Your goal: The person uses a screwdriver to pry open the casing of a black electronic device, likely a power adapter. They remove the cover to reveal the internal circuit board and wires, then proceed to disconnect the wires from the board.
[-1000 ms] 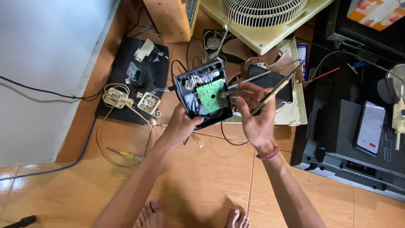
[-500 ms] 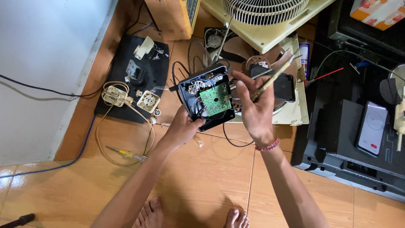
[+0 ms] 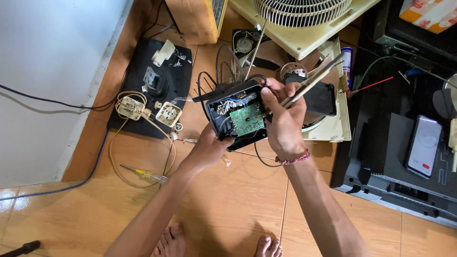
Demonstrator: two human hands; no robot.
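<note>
Between both hands, black open casing [image 3: 238, 119], left fingers [image 3: 220, 142] gripping underneath, right fingers [image 3: 270, 97] clenched on its edge and tool [image 3: 312, 82].

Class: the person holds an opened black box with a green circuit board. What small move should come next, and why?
Probably tilt the soldering tool tip down toward the green board: the right hand grips it pointing away, while the left hand steadies the black box from below.

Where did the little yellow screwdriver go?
In the head view, the screwdriver lies on the floor, left of the left hand, inside the loop of cream cable.
</note>
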